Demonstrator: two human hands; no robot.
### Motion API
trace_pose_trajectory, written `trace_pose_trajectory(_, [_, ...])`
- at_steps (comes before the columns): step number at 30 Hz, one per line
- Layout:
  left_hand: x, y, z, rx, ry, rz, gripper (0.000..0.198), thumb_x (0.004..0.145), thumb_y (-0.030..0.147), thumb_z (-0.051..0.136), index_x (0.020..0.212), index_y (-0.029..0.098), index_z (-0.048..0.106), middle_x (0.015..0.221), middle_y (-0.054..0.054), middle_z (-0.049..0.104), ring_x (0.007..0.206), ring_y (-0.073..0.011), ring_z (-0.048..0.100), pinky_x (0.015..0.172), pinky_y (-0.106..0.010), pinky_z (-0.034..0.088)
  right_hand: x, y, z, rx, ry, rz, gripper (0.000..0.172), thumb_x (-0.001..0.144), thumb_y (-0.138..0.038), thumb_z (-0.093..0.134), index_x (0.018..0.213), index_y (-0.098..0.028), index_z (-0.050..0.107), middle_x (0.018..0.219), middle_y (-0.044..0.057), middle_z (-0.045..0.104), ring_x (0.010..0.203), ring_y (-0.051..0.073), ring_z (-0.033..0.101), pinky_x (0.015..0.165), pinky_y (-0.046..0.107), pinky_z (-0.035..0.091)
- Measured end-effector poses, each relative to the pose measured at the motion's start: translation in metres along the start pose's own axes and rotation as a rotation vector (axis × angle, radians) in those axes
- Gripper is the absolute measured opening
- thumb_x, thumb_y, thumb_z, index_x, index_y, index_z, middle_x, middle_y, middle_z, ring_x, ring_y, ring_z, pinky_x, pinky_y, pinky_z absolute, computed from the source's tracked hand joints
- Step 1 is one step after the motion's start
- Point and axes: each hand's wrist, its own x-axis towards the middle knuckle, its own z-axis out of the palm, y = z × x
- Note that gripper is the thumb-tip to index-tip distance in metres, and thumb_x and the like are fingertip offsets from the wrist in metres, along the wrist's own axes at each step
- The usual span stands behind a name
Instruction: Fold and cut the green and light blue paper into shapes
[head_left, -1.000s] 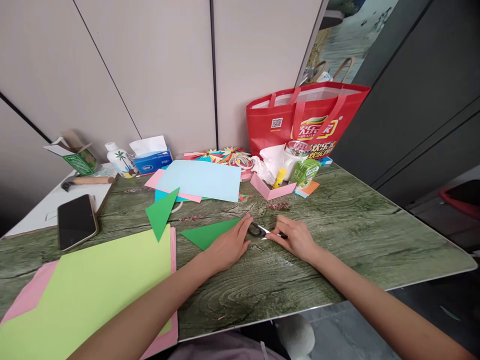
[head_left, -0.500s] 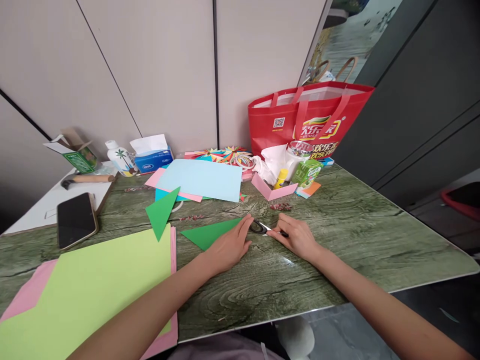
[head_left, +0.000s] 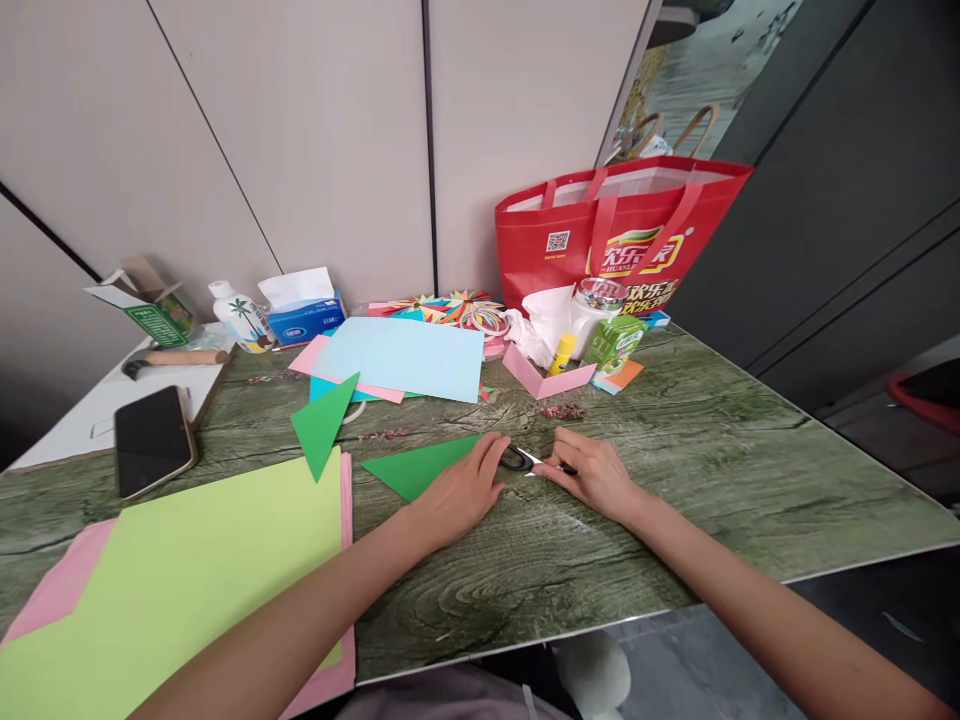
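Left hand (head_left: 457, 495) lies palm down, fingers loose; right hand (head_left: 592, 477) close beside it, fingers curled

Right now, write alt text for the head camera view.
A person's right hand pinches the blade end of small scissors on a green table; the left hand lies flat at their handle, touching a green paper triangle. Nearby: coloured sheets, a phone, a red bag.
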Motion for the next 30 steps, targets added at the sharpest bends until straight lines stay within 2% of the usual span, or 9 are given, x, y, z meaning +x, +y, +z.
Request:
trace_pose_trajectory(2, [0.000, 0.000, 0.000, -0.002, 0.002, -0.003, 0.055, 0.090, 0.022, 0.037, 0.140, 0.020, 0.014, 0.144, -0.017, 0.030, 0.118, -0.0303, 0.049, 0.087, -0.044, 0.049, -0.002, 0.000, -0.001, 0.005, -0.008, -0.006, 0.040, 0.090, -0.047, 0.042, 0.066, -0.018, 0.056, 0.066, 0.001, 0.053, 0.056, 0.011, 0.051, 0.049, 0.024, 0.029])
trace_pose_trajectory(7, [0.001, 0.000, 0.001, 0.036, -0.029, 0.023, 0.052, 0.091, 0.020, 0.035, 0.139, 0.019, 0.016, 0.146, -0.015, 0.028, 0.131, -0.0274, 0.033, 0.098, -0.043, 0.041, -0.003, -0.001, 0.004, -0.036, 0.034, 0.103, 0.042, 0.091, -0.049, 0.039, 0.068, -0.017, 0.056, 0.068, 0.003, 0.055, 0.059, 0.013, 0.053, 0.047, 0.024, 0.026])
trace_pose_trajectory(10, [0.002, 0.000, 0.001, 0.079, -0.036, 0.031, 0.049, 0.091, 0.020, 0.035, 0.138, 0.017, 0.018, 0.147, -0.016, 0.025, 0.131, -0.0267, 0.033, 0.098, -0.042, 0.041, 0.000, 0.000, 0.007, -0.066, 0.068, 0.178, 0.045, 0.091, -0.051, 0.037, 0.067, -0.017, 0.055, 0.068, 0.003, 0.054, 0.055, 0.014, 0.051, 0.045, 0.026, 0.022])
trace_pose_trajectory(13, [0.003, 0.003, -0.003, 0.142, -0.065, 0.068, 0.039, 0.092, 0.018, 0.033, 0.131, 0.015, 0.032, 0.138, -0.017, 0.036, 0.126, -0.0273, 0.038, 0.096, -0.042, 0.042, 0.002, 0.003, 0.009, -0.069, 0.095, 0.227, 0.046, 0.089, -0.054, 0.038, 0.065, -0.018, 0.055, 0.068, 0.003, 0.054, 0.052, 0.013, 0.049, 0.045, 0.026, 0.021])
trace_pose_trajectory(15, [0.007, 0.005, -0.007, 0.166, -0.090, 0.118, 0.030, 0.091, 0.015, 0.034, 0.119, 0.015, 0.046, 0.123, -0.015, 0.048, 0.119, -0.0271, 0.044, 0.095, -0.042, 0.041, 0.003, 0.004, 0.010, -0.058, 0.118, 0.262, 0.046, 0.088, -0.055, 0.039, 0.066, -0.018, 0.055, 0.067, 0.002, 0.055, 0.051, 0.013, 0.049, 0.045, 0.025, 0.023])
trace_pose_trajectory(17, [0.014, 0.007, -0.010, 0.164, -0.107, 0.153, 0.024, 0.090, 0.016, 0.038, 0.110, 0.015, 0.052, 0.109, -0.012, 0.054, 0.108, -0.0263, 0.049, 0.091, -0.041, 0.042, 0.003, 0.006, 0.010, -0.045, 0.153, 0.309, 0.045, 0.088, -0.055, 0.039, 0.067, -0.019, 0.055, 0.068, 0.002, 0.055, 0.051, 0.013, 0.049, 0.046, 0.025, 0.025])
trace_pose_trajectory(19, [0.022, 0.008, -0.012, 0.149, -0.108, 0.165, 0.022, 0.089, 0.019, 0.044, 0.108, 0.014, 0.054, 0.102, -0.011, 0.054, 0.099, -0.0252, 0.051, 0.086, -0.040, 0.044, 0.003, 0.008, 0.011, -0.026, 0.188, 0.354, 0.045, 0.088, -0.055, 0.039, 0.068, -0.018, 0.055, 0.067, 0.002, 0.055, 0.052, 0.013, 0.050, 0.047, 0.025, 0.027])
trace_pose_trajectory(23, [0.036, 0.007, -0.010, 0.107, -0.129, 0.214, 0.016, 0.087, 0.017, 0.048, 0.099, 0.014, 0.058, 0.099, -0.010, 0.054, 0.096, -0.0233, 0.048, 0.081, -0.034, 0.043, 0.004, 0.012, 0.010, 0.013, 0.236, 0.415, 0.046, 0.088, -0.055, 0.039, 0.066, -0.018, 0.053, 0.064, 0.002, 0.054, 0.053, 0.013, 0.051, 0.050, 0.024, 0.032])
trace_pose_trajectory(30, [0.041, 0.006, -0.011, 0.019, -0.188, 0.271, 0.013, 0.088, 0.013, 0.044, 0.082, 0.015, 0.056, 0.093, -0.006, 0.054, 0.090, -0.0191, 0.046, 0.080, -0.029, 0.039, 0.005, 0.010, 0.009, 0.040, 0.213, 0.430, 0.046, 0.086, -0.058, 0.040, 0.066, -0.018, 0.054, 0.065, 0.002, 0.056, 0.054, 0.014, 0.051, 0.049, 0.025, 0.031])
